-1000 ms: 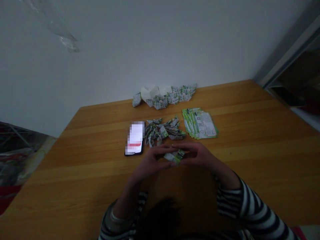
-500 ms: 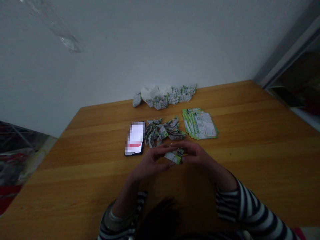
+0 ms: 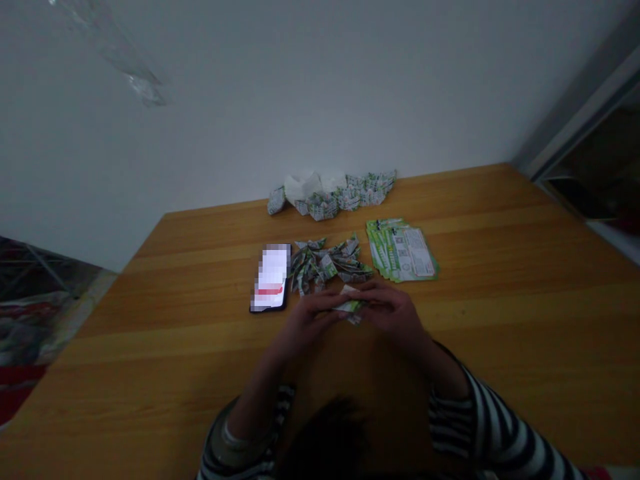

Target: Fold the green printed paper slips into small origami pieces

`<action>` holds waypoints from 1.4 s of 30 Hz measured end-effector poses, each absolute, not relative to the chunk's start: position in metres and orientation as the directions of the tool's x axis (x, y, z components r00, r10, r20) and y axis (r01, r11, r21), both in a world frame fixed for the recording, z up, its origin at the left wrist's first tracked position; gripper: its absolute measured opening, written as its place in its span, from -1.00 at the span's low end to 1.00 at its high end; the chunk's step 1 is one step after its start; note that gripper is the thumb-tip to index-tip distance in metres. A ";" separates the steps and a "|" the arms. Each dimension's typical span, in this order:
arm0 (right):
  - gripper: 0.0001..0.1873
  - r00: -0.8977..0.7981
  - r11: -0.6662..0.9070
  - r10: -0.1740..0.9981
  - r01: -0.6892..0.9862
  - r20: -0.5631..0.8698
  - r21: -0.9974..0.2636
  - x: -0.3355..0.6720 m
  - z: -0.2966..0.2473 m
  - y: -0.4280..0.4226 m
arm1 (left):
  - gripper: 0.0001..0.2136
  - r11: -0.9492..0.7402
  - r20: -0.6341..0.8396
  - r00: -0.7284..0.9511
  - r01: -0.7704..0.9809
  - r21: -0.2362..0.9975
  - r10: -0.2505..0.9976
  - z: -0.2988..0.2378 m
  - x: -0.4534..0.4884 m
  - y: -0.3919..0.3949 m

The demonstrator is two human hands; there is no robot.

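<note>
Evidently we were mid-fold: our left hand and right hand both pinched the small green-printed paper piece between curled fingertips, low over the table. A pile of folded pieces lay at twelve o'clock from it, a phone at ten, flat leaflets at one. We judged the next crease called for a firm, even two-handed press.
</note>
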State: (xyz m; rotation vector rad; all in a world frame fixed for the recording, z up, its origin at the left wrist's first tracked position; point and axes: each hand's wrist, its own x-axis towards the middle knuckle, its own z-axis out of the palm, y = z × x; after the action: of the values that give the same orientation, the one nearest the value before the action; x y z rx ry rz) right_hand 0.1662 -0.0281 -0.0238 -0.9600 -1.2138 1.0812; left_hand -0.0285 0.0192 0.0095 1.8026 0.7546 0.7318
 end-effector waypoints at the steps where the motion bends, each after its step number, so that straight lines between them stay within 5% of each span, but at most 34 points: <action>1: -0.78 0.061 0.242 0.970 -0.098 0.237 -0.965 0.167 -0.023 -0.028 | -0.72 -0.316 0.157 0.605 0.166 0.934 0.781 0.009 -0.028 0.019; 16: -0.92 0.147 0.324 0.924 0.182 0.352 -0.928 0.171 -0.013 -0.037 | -0.96 -0.202 0.169 0.242 0.120 0.972 0.955 0.012 -0.014 0.008; 23: -0.85 0.252 0.213 0.934 0.176 0.253 -0.961 0.160 -0.011 -0.040 | -0.90 0.031 -0.033 0.028 0.057 0.998 0.999 0.003 0.005 -0.006; 33: -0.94 0.231 0.180 0.955 0.060 0.189 -0.982 0.161 -0.019 -0.036 | -0.83 0.126 -0.118 0.177 -0.036 0.991 0.977 0.004 -0.001 0.002; 42: -0.87 0.287 0.101 0.953 -0.014 0.093 -0.995 0.151 -0.015 -0.037 | -0.69 0.185 -0.169 0.103 -0.174 0.967 0.980 -0.005 0.006 -0.001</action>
State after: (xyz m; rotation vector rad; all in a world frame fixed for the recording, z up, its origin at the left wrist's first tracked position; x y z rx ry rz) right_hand 0.1505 -0.0372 -0.0154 -1.2405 -1.0185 0.9383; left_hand 0.0060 -0.0007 -0.0053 0.9864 1.0910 1.0973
